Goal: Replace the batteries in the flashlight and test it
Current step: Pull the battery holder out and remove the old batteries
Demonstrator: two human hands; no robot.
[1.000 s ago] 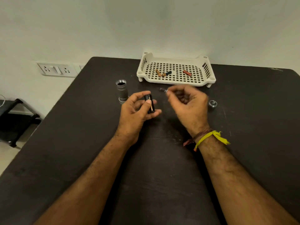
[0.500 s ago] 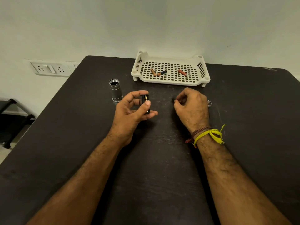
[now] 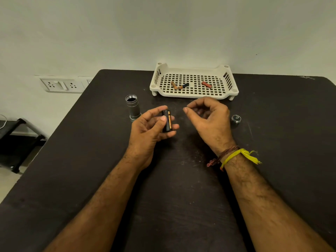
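On the scuffed black table [image 3: 181, 197], left hand [image 3: 145, 131] pinching ribbed battery holder [image 3: 167, 120], possibly loaded.

Pretty bare room. Plain off-white wall [image 3: 163, 33] runs behind everything, no windows showing. Dark, scuffed table [image 3: 181, 197] fills most of the view under the hands. Off to the left of the hands there's a white switch-and-socket plate [image 3: 61, 85] on the wall, and lower down a black stand [image 3: 20, 139] on a pale floor [image 3: 7, 180]. Light's soft and even.
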